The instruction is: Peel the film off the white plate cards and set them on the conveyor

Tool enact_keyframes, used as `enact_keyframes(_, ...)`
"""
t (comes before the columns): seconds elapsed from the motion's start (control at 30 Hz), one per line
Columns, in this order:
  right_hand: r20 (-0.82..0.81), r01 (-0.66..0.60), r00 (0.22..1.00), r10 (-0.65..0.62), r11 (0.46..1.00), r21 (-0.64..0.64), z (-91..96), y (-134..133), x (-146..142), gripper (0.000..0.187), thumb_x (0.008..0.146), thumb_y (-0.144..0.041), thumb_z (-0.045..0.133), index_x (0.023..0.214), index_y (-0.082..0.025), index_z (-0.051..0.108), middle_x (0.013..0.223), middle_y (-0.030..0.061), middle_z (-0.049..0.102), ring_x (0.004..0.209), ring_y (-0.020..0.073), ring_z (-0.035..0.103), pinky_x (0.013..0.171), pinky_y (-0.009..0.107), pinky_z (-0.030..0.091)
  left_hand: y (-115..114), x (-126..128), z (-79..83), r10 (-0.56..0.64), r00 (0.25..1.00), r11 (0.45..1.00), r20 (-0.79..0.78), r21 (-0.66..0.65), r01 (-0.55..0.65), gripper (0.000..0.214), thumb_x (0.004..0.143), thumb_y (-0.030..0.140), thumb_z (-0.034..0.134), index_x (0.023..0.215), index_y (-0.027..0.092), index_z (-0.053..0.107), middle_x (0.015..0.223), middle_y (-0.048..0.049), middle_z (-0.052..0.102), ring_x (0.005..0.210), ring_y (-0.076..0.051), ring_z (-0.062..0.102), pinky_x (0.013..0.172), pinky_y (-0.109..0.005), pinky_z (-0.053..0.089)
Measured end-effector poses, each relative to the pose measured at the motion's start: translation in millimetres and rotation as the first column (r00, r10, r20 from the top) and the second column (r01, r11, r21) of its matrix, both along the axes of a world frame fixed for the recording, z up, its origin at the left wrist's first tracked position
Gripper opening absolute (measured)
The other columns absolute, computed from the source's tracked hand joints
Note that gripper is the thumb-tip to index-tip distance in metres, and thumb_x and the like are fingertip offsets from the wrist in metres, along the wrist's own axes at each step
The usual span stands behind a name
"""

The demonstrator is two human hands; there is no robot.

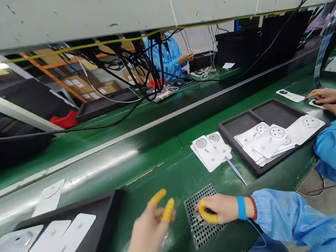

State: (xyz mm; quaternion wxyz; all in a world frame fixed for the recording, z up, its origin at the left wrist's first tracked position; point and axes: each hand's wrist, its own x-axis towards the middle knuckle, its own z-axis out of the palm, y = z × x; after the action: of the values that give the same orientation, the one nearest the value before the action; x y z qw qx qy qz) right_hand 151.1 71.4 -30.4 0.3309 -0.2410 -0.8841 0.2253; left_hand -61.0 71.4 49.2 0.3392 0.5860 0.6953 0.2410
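My left hand (151, 229) is raised over the green bench with yellow finger cots on two fingers. Its thumb and fingers are apart, and nothing shows between them. Over a sheet with rows of small black round pieces (203, 231), my right hand (216, 208) bends its fingers down in a pinch; its fingertips are partly hidden, so what they grip cannot be made out. A yellow cot and a blue wrist strap are on that hand. Beyond the sheet lie several white flat panels (210, 154) with rounded grey areas, and lilac tweezers (236, 170) rest against them.
A black tray (257, 170) at right holds a pile of white panels. Another black tray (108, 222) with panels stands at lower left, a panel (49, 196) behind it. A co-worker's hands (333, 101) handle a panel at far right. Cables (149, 70) hang beneath the overhead beam.
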Motion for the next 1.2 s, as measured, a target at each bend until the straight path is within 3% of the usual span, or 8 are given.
enact_keyframes(0.1,-0.133,0.068,0.987,-0.093,0.982,-0.178,7.8,2,5,0.013,0.09,-0.011,0.052,0.103,-0.013,0.054,0.104,0.0104,0.07,0.093,0.0113,0.07,0.074,0.017,0.057,65,42,20.3,-0.124,0.983,0.983,-0.137,0.121,0.141,0.03,0.081,0.039,0.064,0.101,0.017,0.064,0.099,-0.0158,0.075,0.103,-0.037,0.067,0.091,-0.047,0.047)
enact_keyframes(0.23,-0.325,0.124,0.908,-0.264,0.911,-0.394,19.4,8,11,0.004,0.089,-0.017,0.056,0.087,-0.016,0.059,0.099,0.0094,0.07,0.087,0.0137,0.07,0.071,0.021,0.058,150,110,1.7,-0.075,0.992,0.987,-0.098,0.137,0.088,0.038,0.084,0.034,0.069,0.114,0.013,0.062,0.131,-0.0159,0.059,0.123,-0.033,0.053,0.103,-0.054,0.04)
enact_keyframes(0.4,-0.392,0.24,0.817,-0.424,0.867,-0.437,23.9,19,28,0.006,0.086,-0.022,0.061,0.082,-0.018,0.062,0.098,0.0091,0.07,0.088,0.0169,0.069,0.074,0.028,0.058,184,127,-21.4,-0.061,0.997,0.985,0.047,0.165,0.052,0.036,0.091,0.032,0.062,0.124,0.018,0.058,0.133,-0.0109,0.056,0.115,-0.028,0.058,0.094,-0.052,0.049)
enact_keyframes(0.5,-0.436,0.333,0.726,-0.532,0.826,-0.454,28.7,25,38,0.006,0.086,-0.025,0.063,0.084,-0.02,0.064,0.099,0.0082,0.07,0.093,0.0185,0.068,0.08,0.032,0.058,165,103,-15.1,-0.091,0.974,0.984,0.207,0.172,0.055,0.053,0.083,0.027,0.071,0.129,0.015,0.048,0.124,-0.0121,0.062,0.109,-0.027,0.063,0.09,-0.045,0.053)
enact_keyframes(0.6,-0.435,0.448,0.675,-0.596,0.799,-0.4,42.2,29,40,0.003,0.088,-0.022,0.061,0.087,-0.021,0.063,0.107,0.0093,0.067,0.101,0.0201,0.065,0.092,0.038,0.054,117,74,0.6,-0.1,0.922,0.987,0.373,0.152,0.046,0.074,0.079,0.03,0.072,0.137,0.017,0.03,0.111,-0.0104,0.069,0.098,-0.024,0.069,0.079,-0.036,0.058)
enact_keyframes(0.77,-0.389,0.365,0.817,-0.425,0.904,-0.221,70.2,22,13,0.007,0.089,-0.017,0.058,0.091,-0.022,0.063,0.12,0.01,0.061,0.115,0.023,0.059,0.102,0.046,0.048,17,49,14.4,0.021,0.721,0.999,0.693,0.013,-0.043,0.098,0.077,0.043,0.072,0.149,0.028,0.008,0.111,-0.0074,0.072,0.094,-0.025,0.071,0.074,-0.035,0.059)
enact_keyframes(0.97,-0.357,0.229,0.891,-0.28,0.957,-0.18,70.6,8,-15,0.009,0.089,-0.016,0.06,0.094,-0.021,0.065,0.122,0.0104,0.058,0.113,0.0235,0.059,0.097,0.044,0.051,-32,42,-1.7,0.038,0.593,0.998,0.804,-0.003,-0.059,0.056,0.083,0.05,0.065,0.129,0.022,0.051,0.127,-0.0101,0.065,0.105,-0.028,0.066,0.077,-0.033,0.056)
enact_keyframes(1.2,-0.382,0.252,0.861,-0.336,0.934,-0.252,71.6,1,-24,0.009,0.086,-0.015,0.064,0.088,-0.023,0.066,0.114,0.0086,0.054,0.108,0.022,0.059,0.094,0.041,0.055,-43,31,-8.3,-0.032,0.746,0.995,0.665,0.095,-0.042,0.033,0.087,0.044,0.06,0.112,0.023,0.064,0.094,-0.0065,0.071,0.09,-0.027,0.065,0.076,-0.035,0.053)
